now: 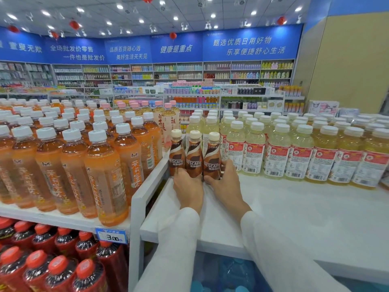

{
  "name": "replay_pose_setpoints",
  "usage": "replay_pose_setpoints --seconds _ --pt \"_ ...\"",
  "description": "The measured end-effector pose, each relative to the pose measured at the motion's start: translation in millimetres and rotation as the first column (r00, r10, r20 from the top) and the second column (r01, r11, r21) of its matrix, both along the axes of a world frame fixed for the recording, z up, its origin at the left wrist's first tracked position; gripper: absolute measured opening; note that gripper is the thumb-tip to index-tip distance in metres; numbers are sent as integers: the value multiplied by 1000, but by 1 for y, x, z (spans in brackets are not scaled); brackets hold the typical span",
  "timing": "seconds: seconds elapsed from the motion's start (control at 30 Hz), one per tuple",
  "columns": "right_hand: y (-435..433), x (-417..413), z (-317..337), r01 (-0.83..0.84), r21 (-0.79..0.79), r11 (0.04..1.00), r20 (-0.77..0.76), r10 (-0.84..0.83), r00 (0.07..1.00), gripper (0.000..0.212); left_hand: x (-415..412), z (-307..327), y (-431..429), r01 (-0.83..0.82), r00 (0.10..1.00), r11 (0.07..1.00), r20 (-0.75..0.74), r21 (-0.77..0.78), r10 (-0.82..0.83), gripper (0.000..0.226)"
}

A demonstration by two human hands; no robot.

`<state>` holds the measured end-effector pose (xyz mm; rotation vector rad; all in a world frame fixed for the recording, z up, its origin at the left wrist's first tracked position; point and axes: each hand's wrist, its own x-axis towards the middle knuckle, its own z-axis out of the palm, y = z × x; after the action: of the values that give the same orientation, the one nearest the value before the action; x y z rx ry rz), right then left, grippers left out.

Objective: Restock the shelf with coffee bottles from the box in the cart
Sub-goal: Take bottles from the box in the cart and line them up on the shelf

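Note:
Three brown Nescafe coffee bottles with cream caps stand upright in a row at the back left of the white shelf [294,207]. My left hand [188,189] wraps the bases of the left bottle [176,157] and the middle bottle [194,159]. My right hand [226,184] grips the base of the right bottle [212,161], fingers curled round its right side. All three bottles touch each other. The box and cart are out of sight.
Pale yellow drink bottles [294,152] line the back of the same shelf to the right. Orange tea bottles [73,165] fill the neighbouring shelf on the left, past a white divider [147,186]. Red-capped bottles [52,260] sit below. Blue bottles show under the shelf.

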<state>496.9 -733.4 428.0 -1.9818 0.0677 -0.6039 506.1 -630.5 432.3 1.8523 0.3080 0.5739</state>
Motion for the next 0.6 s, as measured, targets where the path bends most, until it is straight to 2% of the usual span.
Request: replay_pose_setpoints --seconds 0.5,0.6 --pt "0 -3 4 -8 -11 1000 -28 7 1000 55 -2 1 2 31 999 999 9 11 -31 47" --pt "1 -4 4 -5 -19 1000 -52 4 999 66 -5 0 3 34 999 999 -5 11 -34 49"
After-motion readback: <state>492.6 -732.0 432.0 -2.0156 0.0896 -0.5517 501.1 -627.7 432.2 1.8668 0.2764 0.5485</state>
